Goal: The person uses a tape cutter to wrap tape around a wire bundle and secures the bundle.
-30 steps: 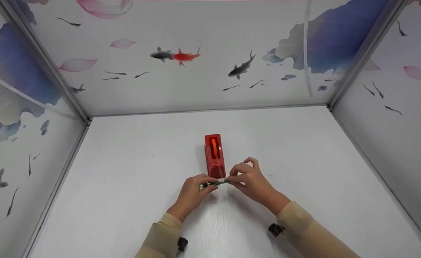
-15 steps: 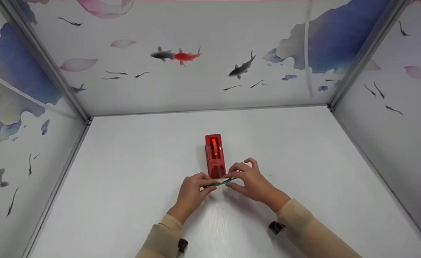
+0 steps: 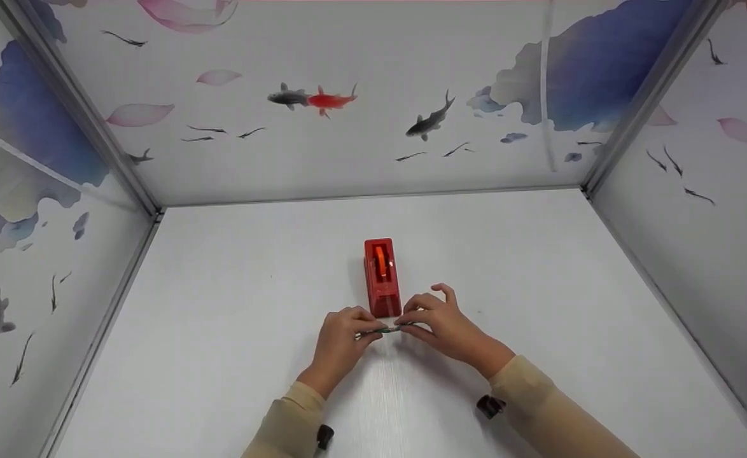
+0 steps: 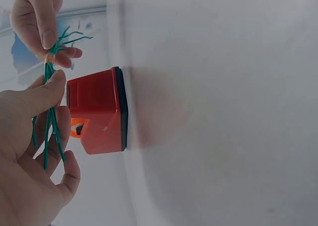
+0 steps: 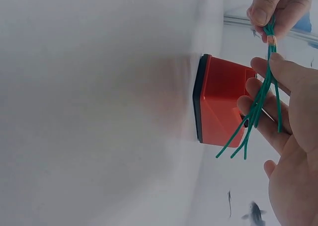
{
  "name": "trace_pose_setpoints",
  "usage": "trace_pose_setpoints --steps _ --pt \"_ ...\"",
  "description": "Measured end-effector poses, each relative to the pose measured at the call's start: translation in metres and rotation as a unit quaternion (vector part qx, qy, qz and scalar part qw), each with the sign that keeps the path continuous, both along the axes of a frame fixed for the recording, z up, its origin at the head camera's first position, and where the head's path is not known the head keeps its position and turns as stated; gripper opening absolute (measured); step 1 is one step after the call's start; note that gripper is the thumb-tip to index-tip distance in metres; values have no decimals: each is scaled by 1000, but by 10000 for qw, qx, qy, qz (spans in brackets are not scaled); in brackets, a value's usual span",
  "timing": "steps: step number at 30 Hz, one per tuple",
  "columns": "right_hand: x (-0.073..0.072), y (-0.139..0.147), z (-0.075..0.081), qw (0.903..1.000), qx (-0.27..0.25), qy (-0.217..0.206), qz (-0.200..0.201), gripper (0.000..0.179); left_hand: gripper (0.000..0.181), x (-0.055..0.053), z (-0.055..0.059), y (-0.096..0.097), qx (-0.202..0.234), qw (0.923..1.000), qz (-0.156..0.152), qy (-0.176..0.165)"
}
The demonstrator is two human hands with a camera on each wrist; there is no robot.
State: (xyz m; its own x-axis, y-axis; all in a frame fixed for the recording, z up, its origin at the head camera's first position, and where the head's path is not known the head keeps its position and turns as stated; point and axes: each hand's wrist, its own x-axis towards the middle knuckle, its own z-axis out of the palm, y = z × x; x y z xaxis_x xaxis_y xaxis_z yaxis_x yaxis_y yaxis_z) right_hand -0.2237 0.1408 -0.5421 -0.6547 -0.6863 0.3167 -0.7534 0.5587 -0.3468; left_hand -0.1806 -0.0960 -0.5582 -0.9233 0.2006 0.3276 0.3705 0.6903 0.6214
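Observation:
A bundle of thin green wires (image 4: 51, 119) is stretched between both hands, with a clear, orange-looking band of tape (image 5: 271, 40) round its middle. My left hand (image 3: 340, 340) pinches one side of the bundle between thumb and fingers. On the other side, my right hand (image 3: 445, 331) holds it between thumb and fingertips, its little finger raised. Loose wire ends fan out past each hand in the wrist views. Just beyond the hands stands a red tape dispenser (image 3: 383, 299) with an orange reel (image 3: 381, 261). In the head view the fingers cover most of the wires.
The white table (image 3: 233, 286) is bordered by a back wall (image 3: 361, 152) and side walls printed with fish and petals. Dark wrist-camera pieces (image 3: 490, 406) hang under the beige sleeves (image 3: 532, 388).
The right thumb and fingers spread a little half a second ago, then closed on the wires again. The bundle has tilted and shows less green between the hands. The dispenser stays put.

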Motion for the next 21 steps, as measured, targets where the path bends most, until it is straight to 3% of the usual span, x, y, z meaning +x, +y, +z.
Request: trace_pose_setpoints --steps 9,14,18,21 --pt "1 -1 3 9994 -19 340 61 9 22 0 0 2 -258 9993 109 243" --pt "2 -1 3 9963 -25 855 91 12 27 3 3 4 -642 9971 228 350" --pt "2 -1 3 9911 -102 1325 68 15 34 3 9 6 -529 9972 391 344" --pt "2 0 2 9876 -131 1564 36 16 29 3 12 8 -366 9981 482 141"
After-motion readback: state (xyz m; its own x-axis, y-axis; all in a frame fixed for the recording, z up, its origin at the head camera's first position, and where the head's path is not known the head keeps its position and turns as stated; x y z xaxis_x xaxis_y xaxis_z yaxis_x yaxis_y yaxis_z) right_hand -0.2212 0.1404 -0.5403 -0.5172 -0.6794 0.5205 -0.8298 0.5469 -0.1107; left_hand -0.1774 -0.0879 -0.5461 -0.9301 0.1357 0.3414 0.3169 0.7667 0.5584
